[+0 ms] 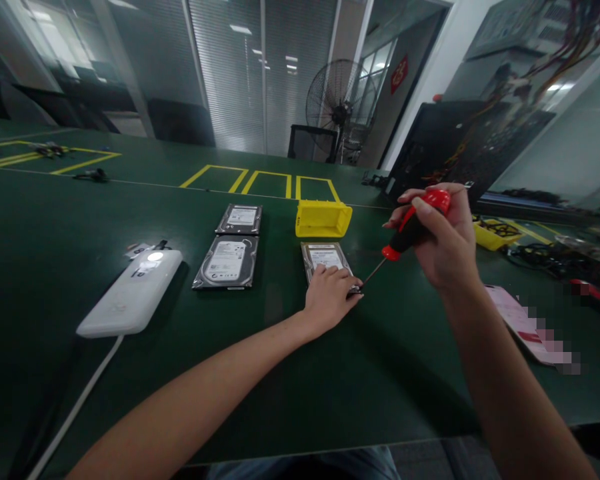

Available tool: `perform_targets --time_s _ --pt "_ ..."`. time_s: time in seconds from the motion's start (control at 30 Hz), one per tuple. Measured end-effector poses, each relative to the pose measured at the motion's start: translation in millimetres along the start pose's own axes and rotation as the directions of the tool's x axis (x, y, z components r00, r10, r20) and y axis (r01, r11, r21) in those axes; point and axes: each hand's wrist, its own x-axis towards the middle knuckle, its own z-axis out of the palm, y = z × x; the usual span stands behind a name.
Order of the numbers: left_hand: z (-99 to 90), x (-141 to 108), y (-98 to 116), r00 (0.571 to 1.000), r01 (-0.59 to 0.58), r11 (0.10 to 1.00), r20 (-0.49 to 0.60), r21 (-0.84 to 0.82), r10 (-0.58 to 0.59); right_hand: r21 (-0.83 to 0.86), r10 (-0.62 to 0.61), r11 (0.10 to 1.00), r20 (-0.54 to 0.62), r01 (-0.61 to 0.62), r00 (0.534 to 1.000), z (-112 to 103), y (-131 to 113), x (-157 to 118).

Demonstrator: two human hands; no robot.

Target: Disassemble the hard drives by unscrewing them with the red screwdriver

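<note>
My right hand [445, 233] grips a red-and-black screwdriver [411, 225] by its handle. The screwdriver slants down to the left, and its tip is at the near right corner of a hard drive [325, 256]. Over the near part of that drive lies my left hand [333, 293], its fingers on the label and its thumb by the corner, holding it against the table. My fingers hide much of the drive, and I cannot make out a screw at the tip. Just behind the drive is a yellow bin [323, 219] on its side, opening toward me.
Two more hard drives, a near one [225, 261] and a far one [239, 218], lie to the left. A white power bank [130, 293] with a cable is farther left. To the right are a pink phone [525, 323], another yellow bin [497, 235], tangled cables and a black computer case [460, 147].
</note>
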Motion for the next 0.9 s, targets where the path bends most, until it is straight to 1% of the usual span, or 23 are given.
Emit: perform_targets --time_s 0.03,0.1,0.17,0.23,0.3,0.37,0.43,0.5,0.6,0.67,0.8,0.9 --pt "0.2 0 0 1.000 0.001 1.000 0.004 0.005 -0.001 -0.020 0.007 1.000 0.023 -0.006 1.000 -1 0 2" --pt "0.7 0 0 1.000 0.000 1.000 0.009 0.008 0.000 -0.070 -0.021 0.997 0.038 0.023 0.999 -1 3 6" --pt "1.1 0 0 1.000 -0.002 1.000 0.009 0.004 0.002 -0.134 -0.082 0.988 0.009 0.083 0.997 0 8 10" --pt "1.5 0 -1 1.000 -0.006 1.000 0.005 -0.002 0.006 -0.173 -0.115 0.979 -0.028 0.108 0.993 2 11 12" --pt "1.9 0 -1 1.000 -0.010 1.000 -0.001 -0.005 0.010 -0.132 -0.092 0.987 -0.032 0.087 0.995 5 12 11" --pt "2.3 0 -1 1.000 -0.005 1.000 -0.003 -0.004 0.005 -0.065 -0.059 0.996 0.003 0.059 0.998 7 11 9" --pt "2.6 0 -1 1.000 0.002 1.000 -0.003 -0.002 -0.002 -0.037 -0.047 0.998 0.038 0.048 0.998 9 9 6" --pt "2.8 0 0 1.000 0.000 1.000 -0.006 -0.003 -0.001 -0.056 -0.057 0.997 0.036 0.059 0.998 10 8 4" --pt "3.5 0 0 1.000 -0.005 1.000 -0.013 -0.009 0.005 -0.107 -0.089 0.990 -0.009 0.088 0.996 11 7 2" --pt "4.1 0 -1 1.000 0.000 1.000 -0.016 -0.012 -0.001 -0.125 -0.109 0.986 -0.015 0.106 0.994 12 7 0" --pt "4.5 0 -1 1.000 0.005 1.000 -0.024 -0.024 -0.006 -0.110 -0.115 0.987 0.009 0.116 0.993 12 8 -3" --pt "4.0 0 -1 1.000 0.004 1.000 -0.009 -0.011 -0.004 -0.101 -0.118 0.988 -0.022 0.115 0.993 13 11 -3"
